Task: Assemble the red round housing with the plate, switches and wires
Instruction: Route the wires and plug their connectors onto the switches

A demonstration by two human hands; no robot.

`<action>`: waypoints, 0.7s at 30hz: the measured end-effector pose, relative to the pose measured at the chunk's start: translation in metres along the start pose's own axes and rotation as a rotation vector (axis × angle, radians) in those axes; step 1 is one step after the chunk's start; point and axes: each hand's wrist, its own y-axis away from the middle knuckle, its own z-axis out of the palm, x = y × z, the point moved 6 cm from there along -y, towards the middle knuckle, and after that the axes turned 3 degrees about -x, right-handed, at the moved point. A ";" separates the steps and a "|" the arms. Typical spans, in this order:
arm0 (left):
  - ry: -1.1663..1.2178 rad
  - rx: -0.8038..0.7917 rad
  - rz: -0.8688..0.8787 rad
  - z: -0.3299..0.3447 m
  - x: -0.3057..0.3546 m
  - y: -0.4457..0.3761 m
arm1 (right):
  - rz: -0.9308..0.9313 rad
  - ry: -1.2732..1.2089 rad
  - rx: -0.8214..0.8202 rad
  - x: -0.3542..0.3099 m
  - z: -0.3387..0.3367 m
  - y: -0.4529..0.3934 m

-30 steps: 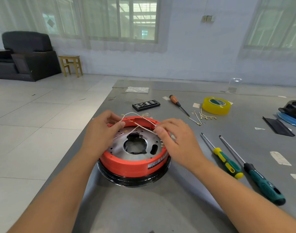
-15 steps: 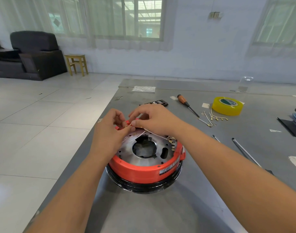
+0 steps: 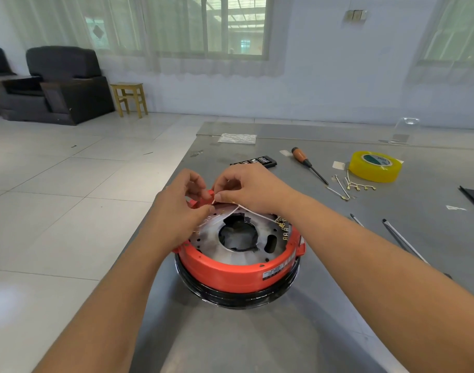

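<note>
The red round housing [image 3: 230, 273] sits on a black ring near the table's left edge, with the silver metal plate [image 3: 230, 254] inside it. Thin white wires [image 3: 253, 211] run across the plate toward brass terminals [image 3: 283, 230] at its right rim. My left hand [image 3: 182, 208] and my right hand [image 3: 246, 187] meet at the housing's far rim. Both pinch the white wire ends beside a red tab there. What the fingertips hold beyond the wire is hidden.
Behind my hands lies a black bit case [image 3: 254, 160]. An orange-handled screwdriver [image 3: 307, 164], yellow tape roll [image 3: 374, 166] and loose brass-tipped wires [image 3: 349, 185] lie at the back right. Two screwdriver shafts [image 3: 400, 238] show past my right forearm. The table's left edge [image 3: 160, 211] runs close to the housing.
My right hand crossed from the housing's right rim to its far left rim, joining my left hand on the wires. The camera has moved closer and shifted left.
</note>
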 end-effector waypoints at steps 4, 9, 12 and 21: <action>-0.101 0.010 -0.042 -0.006 -0.006 0.000 | 0.003 -0.048 0.041 -0.001 0.000 0.000; -0.140 -0.003 -0.005 -0.003 -0.010 -0.002 | 0.004 -0.071 0.053 -0.003 -0.002 0.001; -0.126 0.016 -0.001 -0.004 -0.013 -0.002 | 0.010 -0.088 0.057 -0.003 -0.002 0.001; -0.096 0.054 -0.013 -0.010 -0.021 -0.003 | 0.008 -0.097 0.059 -0.012 -0.004 0.002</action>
